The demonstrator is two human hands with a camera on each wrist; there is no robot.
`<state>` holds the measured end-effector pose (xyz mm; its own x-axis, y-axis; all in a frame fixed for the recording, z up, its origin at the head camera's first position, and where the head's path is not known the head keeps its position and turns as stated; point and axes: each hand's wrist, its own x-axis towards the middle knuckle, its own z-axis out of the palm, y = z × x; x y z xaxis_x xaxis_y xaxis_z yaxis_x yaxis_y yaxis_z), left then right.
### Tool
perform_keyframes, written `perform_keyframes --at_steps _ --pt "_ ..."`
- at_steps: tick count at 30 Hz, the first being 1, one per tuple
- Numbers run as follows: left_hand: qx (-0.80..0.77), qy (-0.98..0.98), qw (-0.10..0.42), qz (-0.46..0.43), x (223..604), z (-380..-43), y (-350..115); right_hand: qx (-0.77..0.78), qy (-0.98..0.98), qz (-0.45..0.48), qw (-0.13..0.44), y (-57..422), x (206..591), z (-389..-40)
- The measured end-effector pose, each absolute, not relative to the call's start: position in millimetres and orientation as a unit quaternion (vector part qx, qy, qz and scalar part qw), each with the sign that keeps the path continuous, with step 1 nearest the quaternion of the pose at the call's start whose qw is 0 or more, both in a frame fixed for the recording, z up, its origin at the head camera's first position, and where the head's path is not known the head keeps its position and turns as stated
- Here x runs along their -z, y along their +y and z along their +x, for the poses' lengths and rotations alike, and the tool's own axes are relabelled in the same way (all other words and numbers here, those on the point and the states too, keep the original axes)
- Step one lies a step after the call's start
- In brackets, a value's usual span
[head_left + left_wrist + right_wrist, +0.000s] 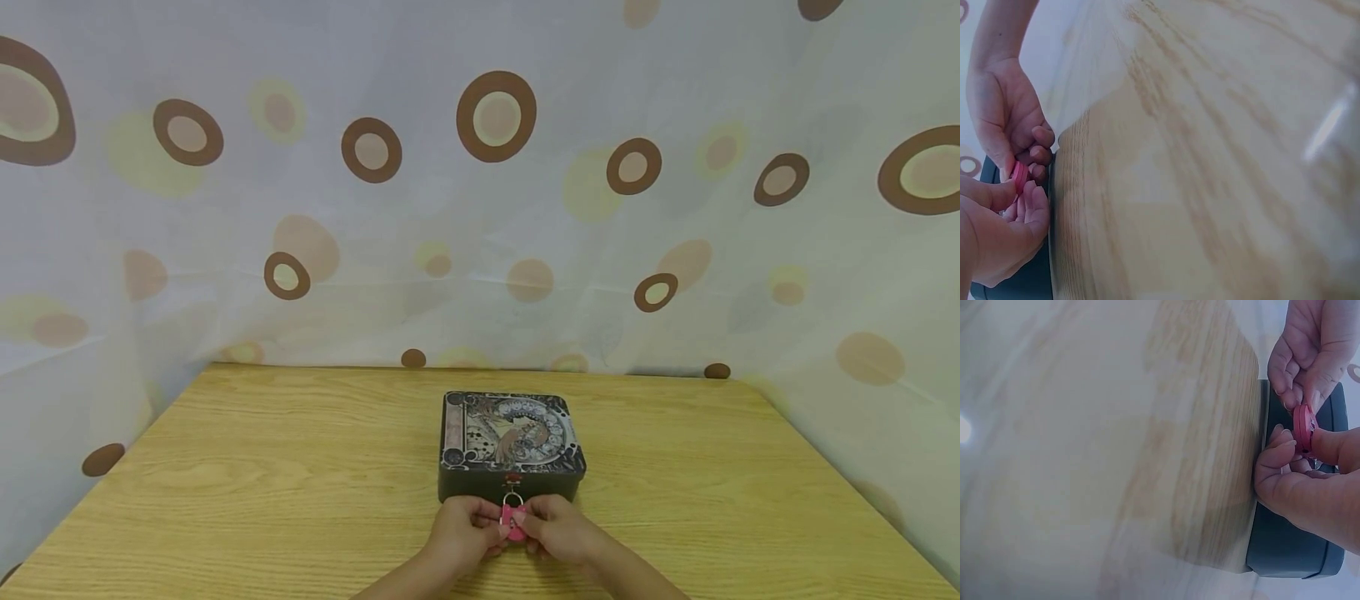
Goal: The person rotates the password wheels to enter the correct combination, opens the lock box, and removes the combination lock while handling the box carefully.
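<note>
A pink padlock [513, 522] with a silver shackle sits at the front of a dark box [510, 433] with a patterned lid, just below its red clasp [513, 479]. My left hand [463, 533] pinches the padlock from the left side. From the other side my right hand [558, 529] pinches it too, thumb on its face. In the left wrist view the padlock [1020, 177] shows edge-on between both hands' fingers. The right wrist view has the padlock [1304, 429] close against the box's dark side [1288, 544]. Whether the shackle passes through the clasp cannot be made out.
The box stands on a light wooden table [300, 467], its lid down. Behind the table's far edge hangs a pale curtain [420, 217] with brown and cream circles, which also runs along both sides.
</note>
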<state>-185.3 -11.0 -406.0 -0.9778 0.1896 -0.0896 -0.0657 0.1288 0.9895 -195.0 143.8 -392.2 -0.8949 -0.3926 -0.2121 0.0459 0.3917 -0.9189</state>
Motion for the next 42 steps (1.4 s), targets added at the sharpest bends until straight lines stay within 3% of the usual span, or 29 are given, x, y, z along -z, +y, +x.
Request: perform_keyframes --at_steps 29,42 --pt "-0.655 0.748 0.096 0.042 404.9 -184.9 -13.8 0.552 0.798 -0.093 0.223 146.7 391.8 -197.9" --pt "-0.65 0.755 0.061 0.064 406.1 -184.7 -13.1 0.541 0.803 -0.126 0.217 145.1 391.2 -197.9"
